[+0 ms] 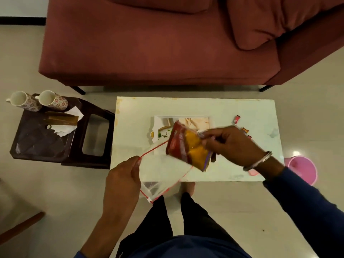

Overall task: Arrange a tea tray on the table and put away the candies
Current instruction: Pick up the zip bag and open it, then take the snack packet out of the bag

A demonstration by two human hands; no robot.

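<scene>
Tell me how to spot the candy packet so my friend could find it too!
Start at the white table in front of the big red sofa. Above its middle, the right hand holds the candy packet over a clear zip bag. It is the only red and orange packet there.

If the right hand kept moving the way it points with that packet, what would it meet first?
Most likely the clear zip bag that the left hand pinches by its red-edged mouth. The right hand holds the red and yellow packet tilted down-left toward that opening. Depth is unclear, so it may catch the bag's rim first.
</scene>
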